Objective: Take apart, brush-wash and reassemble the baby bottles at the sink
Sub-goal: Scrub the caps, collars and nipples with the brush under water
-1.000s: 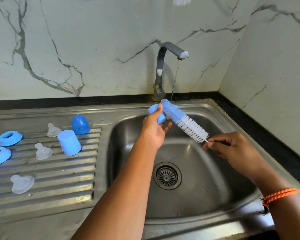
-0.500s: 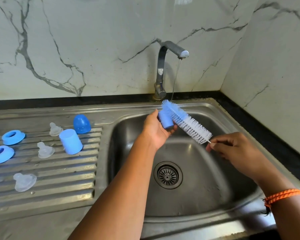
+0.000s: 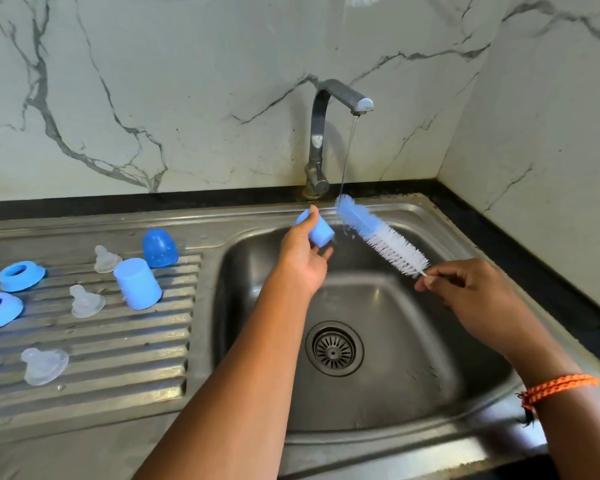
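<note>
Left hand (image 3: 305, 258) grips the blue bottle (image 3: 317, 230), open mouth facing right. Right hand (image 3: 465, 289) pinches the brush (image 3: 381, 237) handle; its blue tip lies just beside that mouth, the brush axis slanting down-right.

You are standing at a home kitchen sink (image 3: 388, 441). A steel basin sits below your hands, with a ribbed draining board (image 3: 118, 344) to the left of your left hand (image 3: 303, 261). Behind your grip a bent metal tap (image 3: 321, 133) runs a thin stream, and white marble wall panels (image 3: 194, 98) meet in a corner beyond your right hand (image 3: 471, 299), above a black counter edge (image 3: 548, 271).
</note>
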### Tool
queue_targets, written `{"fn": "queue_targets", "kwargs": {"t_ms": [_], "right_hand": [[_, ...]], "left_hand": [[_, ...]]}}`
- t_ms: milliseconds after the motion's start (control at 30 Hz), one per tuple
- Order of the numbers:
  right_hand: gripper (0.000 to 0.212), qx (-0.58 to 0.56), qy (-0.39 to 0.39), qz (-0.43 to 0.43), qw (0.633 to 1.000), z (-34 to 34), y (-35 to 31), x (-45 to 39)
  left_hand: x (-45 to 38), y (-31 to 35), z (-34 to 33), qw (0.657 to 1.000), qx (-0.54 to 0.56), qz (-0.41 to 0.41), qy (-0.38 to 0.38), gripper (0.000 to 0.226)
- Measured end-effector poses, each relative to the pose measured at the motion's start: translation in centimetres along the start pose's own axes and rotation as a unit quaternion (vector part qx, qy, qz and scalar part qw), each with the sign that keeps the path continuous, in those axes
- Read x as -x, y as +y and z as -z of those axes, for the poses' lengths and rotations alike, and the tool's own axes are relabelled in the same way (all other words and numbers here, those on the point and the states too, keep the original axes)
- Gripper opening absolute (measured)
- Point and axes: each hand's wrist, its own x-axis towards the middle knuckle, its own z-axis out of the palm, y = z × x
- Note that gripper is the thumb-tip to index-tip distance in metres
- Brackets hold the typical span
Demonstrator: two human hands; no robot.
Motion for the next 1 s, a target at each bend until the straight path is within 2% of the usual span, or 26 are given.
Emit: {"fn": "queue_targets", "kwargs": {"t_ms": [67, 100, 200, 333, 533, 667, 733, 833, 1000], "right_hand": [[0.028, 0.008, 0.018, -0.004, 1.0, 0.0, -0.1, 0.1], [0.029, 0.011, 0.021, 0.001, 1.0, 0.0, -0.1, 0.1], [0.027, 0.021, 0.009, 0.039, 0.999, -0.5, -0.4, 0.3], [0.025, 0.028, 0.004, 0.056, 0.998, -0.9, -0.2, 0.3], [0.025, 0.002, 0.032, 0.066, 0.997, -1.2, -0.5, 0.3], [0.021, 0.01, -0.005, 0.054, 0.998, -0.9, -0.3, 0.3], [0.019, 0.018, -0.003, 0.055, 0.998, -1.0, -0.4, 0.3], [0.017, 0.024, 0.014, 0.056, 0.998, -1.0, -0.5, 0.3], [0.016, 0.018, 0.028, 0.044, 0.998, 0.7, 0.4, 0.5]], "left_hand": [[0.1, -0.4, -0.2, 1.0, -0.025, 0.006, 0.007, 0.035], [0.1, -0.6, -0.3, 1.0, -0.018, 0.003, 0.004, 0.032], [0.1, -0.7, -0.2, 0.998, 0.064, 0.002, -0.009, 0.024], [0.2, -0.5, 0.1, 0.989, 0.145, -0.015, -0.017, 0.033], [0.9, -1.2, -0.7, 0.992, 0.087, 0.024, -0.084, 0.038], [0.2, -1.0, -0.3, 0.993, 0.116, 0.0, -0.037, 0.027], [0.2, -0.9, -0.1, 0.998, 0.051, -0.001, -0.033, 0.034], [0.5, -1.2, 0.0, 0.992, -0.112, 0.012, -0.053, 0.043], [0.5, -0.4, 0.4, 0.972, -0.222, -0.05, -0.066, 0.033]]}}
